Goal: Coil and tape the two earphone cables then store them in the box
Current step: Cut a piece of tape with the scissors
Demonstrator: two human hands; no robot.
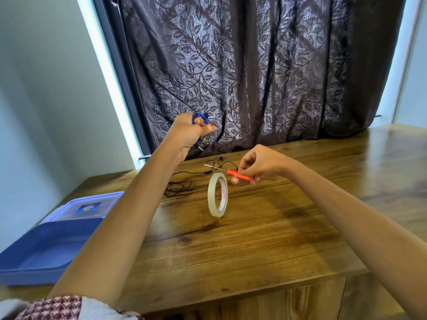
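**You:** How far along am I?

**Me:** Under halfway. Your left hand point(184, 132) clamps its fingers round the coiled blue earphone cable point(199, 116), held up over the table's far edge. Your right hand point(261, 165) pinches the orange-handled scissors point(231, 172). The thin black earphone cable point(178, 184) lies loose. Neither is in the blue plastic box point(27, 269) yet.

**You:** Any writing?

**Me:** Red print inside the cream tape roll point(211, 197), which I can't read.

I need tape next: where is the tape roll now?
Head view: the translucent tape roll is upright, central on the wooden table, left of the right hand holding orange-handled scissors.
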